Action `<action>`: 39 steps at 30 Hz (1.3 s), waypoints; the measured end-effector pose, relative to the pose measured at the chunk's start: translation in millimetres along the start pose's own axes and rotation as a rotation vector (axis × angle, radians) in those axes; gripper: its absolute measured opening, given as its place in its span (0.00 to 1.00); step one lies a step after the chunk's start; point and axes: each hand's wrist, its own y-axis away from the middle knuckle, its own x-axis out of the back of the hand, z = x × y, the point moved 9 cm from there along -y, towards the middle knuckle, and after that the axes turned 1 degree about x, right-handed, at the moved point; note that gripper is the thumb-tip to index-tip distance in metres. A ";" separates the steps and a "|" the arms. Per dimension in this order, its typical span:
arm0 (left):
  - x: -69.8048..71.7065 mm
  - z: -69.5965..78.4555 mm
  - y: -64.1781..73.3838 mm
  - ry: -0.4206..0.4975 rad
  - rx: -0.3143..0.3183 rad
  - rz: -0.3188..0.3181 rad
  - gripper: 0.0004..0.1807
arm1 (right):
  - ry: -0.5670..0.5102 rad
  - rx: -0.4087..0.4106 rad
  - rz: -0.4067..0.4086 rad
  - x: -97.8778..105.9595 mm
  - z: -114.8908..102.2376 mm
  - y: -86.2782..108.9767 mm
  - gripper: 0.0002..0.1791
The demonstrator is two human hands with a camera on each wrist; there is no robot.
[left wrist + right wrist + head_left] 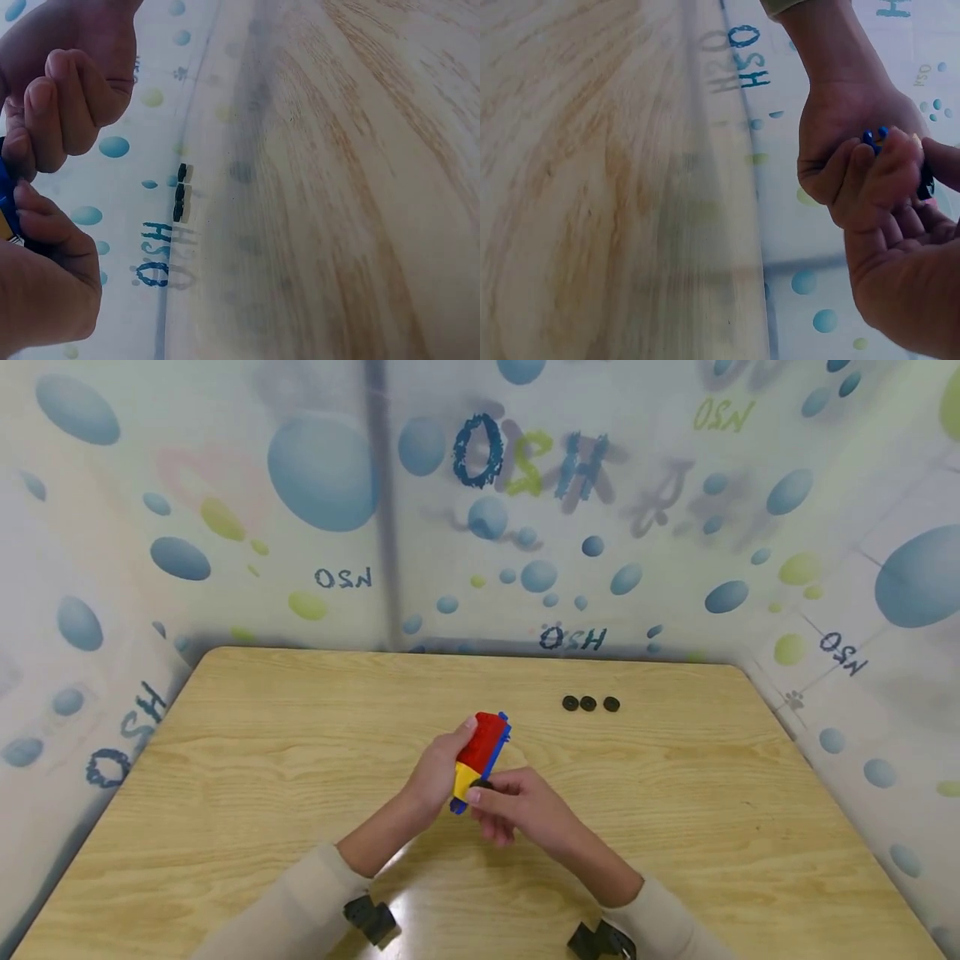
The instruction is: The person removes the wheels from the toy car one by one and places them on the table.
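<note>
A toy vehicle body (483, 739) in red, yellow and blue is held slanted above the table, red part uppermost. My left hand (433, 770) grips it from the left, with the thumb along the red part. Between thumb and fingers my right hand (528, 806) pinches a small black wheel (482, 784) against the lower right side, by the yellow part. Whether the wheel is attached there cannot be seen. In the right wrist view the right hand (907, 277) covers most of the toy, leaving small blue ends (875, 137) in sight.
Three black wheels (588, 703) lie in a short row on the wooden table (315, 718), towards the back right. Patterned panels (480, 543) stand along the table's back and sides. A dark device (370, 920) is strapped by each sleeve.
</note>
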 end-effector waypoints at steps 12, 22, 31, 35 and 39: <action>-0.1 11.0 1.2 -0.110 -0.133 0.037 0.33 | -0.013 0.052 0.105 6.6 0.3 1.1 0.22; -11.0 27.7 11.1 -0.160 -0.256 -0.150 0.31 | 0.138 0.205 -0.015 0.3 -17.0 10.9 0.16; -18.6 14.1 8.2 -0.101 -0.151 -0.248 0.29 | 0.059 0.089 -0.140 -7.2 -7.6 8.9 0.22; -14.7 14.9 5.9 -0.103 -0.152 -0.185 0.29 | 0.096 0.091 -0.079 -3.6 -6.0 7.6 0.21; -11.2 18.5 6.7 -0.108 -0.177 -0.112 0.30 | 0.148 0.148 0.009 1.1 -8.7 7.4 0.18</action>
